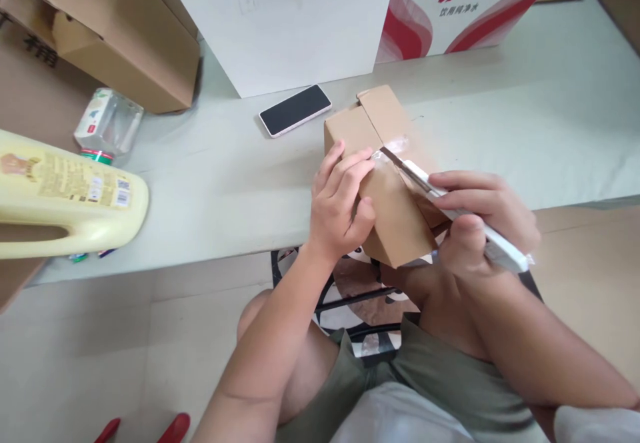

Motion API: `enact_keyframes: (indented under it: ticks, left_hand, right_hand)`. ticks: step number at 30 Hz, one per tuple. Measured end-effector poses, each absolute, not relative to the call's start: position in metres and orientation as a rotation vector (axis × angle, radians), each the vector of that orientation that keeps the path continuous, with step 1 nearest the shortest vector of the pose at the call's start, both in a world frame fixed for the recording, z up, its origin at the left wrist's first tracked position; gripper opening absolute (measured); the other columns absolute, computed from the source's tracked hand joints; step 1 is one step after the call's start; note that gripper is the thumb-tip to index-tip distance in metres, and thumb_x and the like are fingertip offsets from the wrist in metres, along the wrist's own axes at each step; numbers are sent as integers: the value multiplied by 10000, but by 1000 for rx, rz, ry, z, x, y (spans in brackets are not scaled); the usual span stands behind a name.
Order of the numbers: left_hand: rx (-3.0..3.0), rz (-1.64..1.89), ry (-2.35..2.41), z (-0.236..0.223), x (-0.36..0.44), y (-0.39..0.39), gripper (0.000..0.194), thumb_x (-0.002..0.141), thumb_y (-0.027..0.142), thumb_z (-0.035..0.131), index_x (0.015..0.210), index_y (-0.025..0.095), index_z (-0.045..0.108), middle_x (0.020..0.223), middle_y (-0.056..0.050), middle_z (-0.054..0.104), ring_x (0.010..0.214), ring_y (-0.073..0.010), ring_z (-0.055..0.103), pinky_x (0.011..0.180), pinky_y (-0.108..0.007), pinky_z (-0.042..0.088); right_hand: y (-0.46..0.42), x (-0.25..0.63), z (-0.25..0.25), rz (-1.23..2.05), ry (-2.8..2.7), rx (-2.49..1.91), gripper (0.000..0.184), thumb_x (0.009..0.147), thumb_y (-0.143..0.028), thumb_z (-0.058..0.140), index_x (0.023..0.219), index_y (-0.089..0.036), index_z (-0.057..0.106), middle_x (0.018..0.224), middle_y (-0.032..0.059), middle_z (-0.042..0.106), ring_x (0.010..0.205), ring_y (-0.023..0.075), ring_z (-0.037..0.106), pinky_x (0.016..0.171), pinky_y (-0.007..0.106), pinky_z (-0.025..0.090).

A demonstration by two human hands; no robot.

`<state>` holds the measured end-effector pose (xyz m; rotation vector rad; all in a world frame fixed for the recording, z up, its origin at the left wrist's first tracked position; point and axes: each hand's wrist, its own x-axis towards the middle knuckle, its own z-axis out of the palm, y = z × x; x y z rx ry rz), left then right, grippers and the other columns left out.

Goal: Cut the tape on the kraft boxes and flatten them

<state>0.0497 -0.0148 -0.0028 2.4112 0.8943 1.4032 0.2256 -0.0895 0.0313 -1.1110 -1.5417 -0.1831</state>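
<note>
A small brown cardboard box (400,213) sits tilted at the table's front edge, partly over my lap, with its flaps and some clear tape (397,144) on the upper face. My left hand (344,196) grips its left side, the thumb lower down and the fingers across the top. In my right hand (483,220) is a white-handled utility knife (503,251), closed in the fingers. The extended blade reaches up-left to the flap seam beside my left fingertips. Whether the tip is in the seam I cannot tell.
A phone (295,110) lies behind the box on the pale tablecloth (225,196). A large white carton (290,23) and a red-and-white carton (460,10) stand at the back. To the left are a yellow jug (75,190), a clear plastic bottle (113,123) and an opened cardboard box (125,36).
</note>
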Motion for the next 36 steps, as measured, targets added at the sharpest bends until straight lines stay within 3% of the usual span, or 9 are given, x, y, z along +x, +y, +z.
enact_keyframes:
  ticks: [8, 21, 31, 36]
  left_hand:
    - [2424, 1441, 862, -9, 51, -11, 535, 1060, 427, 223, 1340, 225, 632, 1377, -110, 644, 1434, -288, 508, 1292, -526, 295]
    - [2434, 1436, 935, -12, 51, -11, 568, 1062, 458, 184, 1288, 229, 652, 1334, -105, 663, 1418, -289, 530, 1272, -545, 339]
    - [2389, 1520, 834, -11, 53, -10, 511, 1051, 380, 249, 1290, 195, 662, 1324, -129, 656, 1368, -287, 563, 1275, -531, 332]
    - [2434, 1468, 887, -13, 51, -10, 570, 1064, 442, 187, 1302, 226, 658, 1341, -104, 655, 1404, -276, 536, 1283, -518, 322]
  right_hand:
    - [-92, 224, 31, -114, -1549, -1177, 239, 1021, -414, 514, 953, -266, 689, 1004, 62, 769, 921, 223, 753, 757, 394, 604]
    - [-88, 216, 46, -90, -1654, -1189, 108, 975, -244, 563, 958, -265, 667, 1012, 63, 783, 890, 207, 763, 723, 364, 608]
    - [-86, 220, 27, -187, -1477, -1125, 231, 1007, -373, 529, 878, -264, 688, 879, 49, 770, 775, 202, 737, 654, 388, 578]
    - [-87, 219, 31, -179, -1570, -1134, 155, 981, -299, 556, 899, -260, 681, 926, 49, 777, 795, 192, 741, 649, 370, 573]
